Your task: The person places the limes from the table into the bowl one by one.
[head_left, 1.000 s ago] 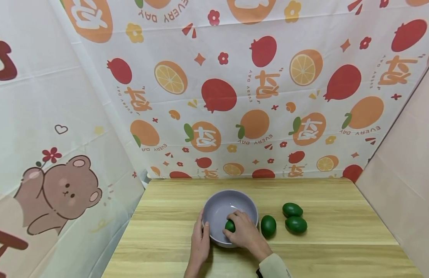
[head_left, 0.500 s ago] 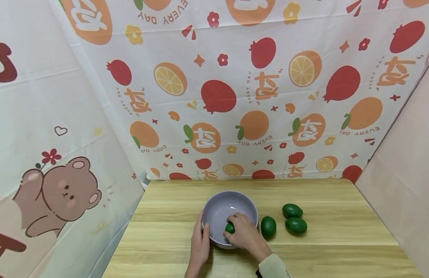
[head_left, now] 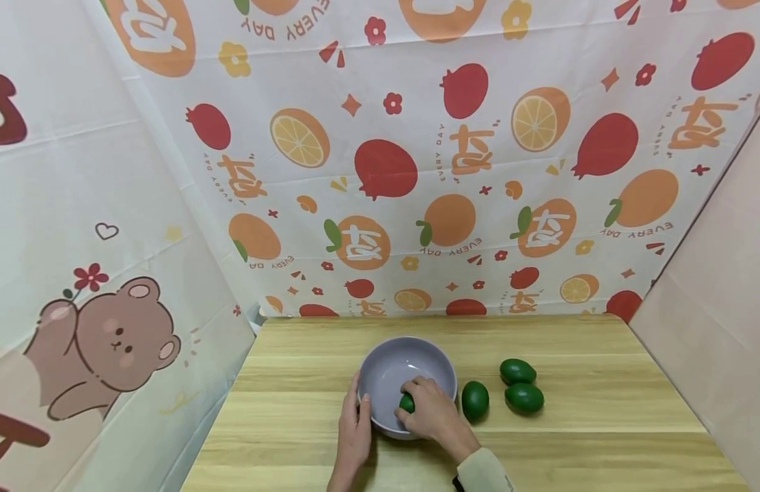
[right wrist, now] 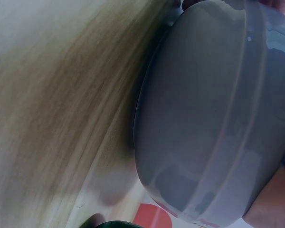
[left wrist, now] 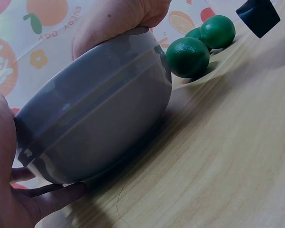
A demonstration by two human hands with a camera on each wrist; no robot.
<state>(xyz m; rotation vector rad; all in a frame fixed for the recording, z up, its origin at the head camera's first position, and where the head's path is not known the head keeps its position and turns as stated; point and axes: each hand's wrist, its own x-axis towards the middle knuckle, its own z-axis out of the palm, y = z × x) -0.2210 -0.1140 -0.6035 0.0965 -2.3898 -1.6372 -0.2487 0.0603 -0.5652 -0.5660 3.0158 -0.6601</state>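
A grey-purple bowl (head_left: 380,372) stands on the wooden table. My left hand (head_left: 355,434) holds its left side, thumb at the rim and fingers along the outer wall. In the left wrist view, fingertips of that left hand (left wrist: 14,199) reach under the bowl's lower wall. Over the near right rim, my right hand (head_left: 438,413) reaches inside and grips a green oval fruit (head_left: 407,403), partly covered by its fingers. Only the bowl's outside shows in the right wrist view, with part of the right hand (right wrist: 270,199) at its rim.
Just right of the bowl lies a second green fruit (head_left: 475,401). Farther right, two more, a back fruit (head_left: 518,371) and a front fruit (head_left: 525,398), lie close together. A fruit-printed cloth (head_left: 386,171) hangs behind the table (head_left: 281,396).
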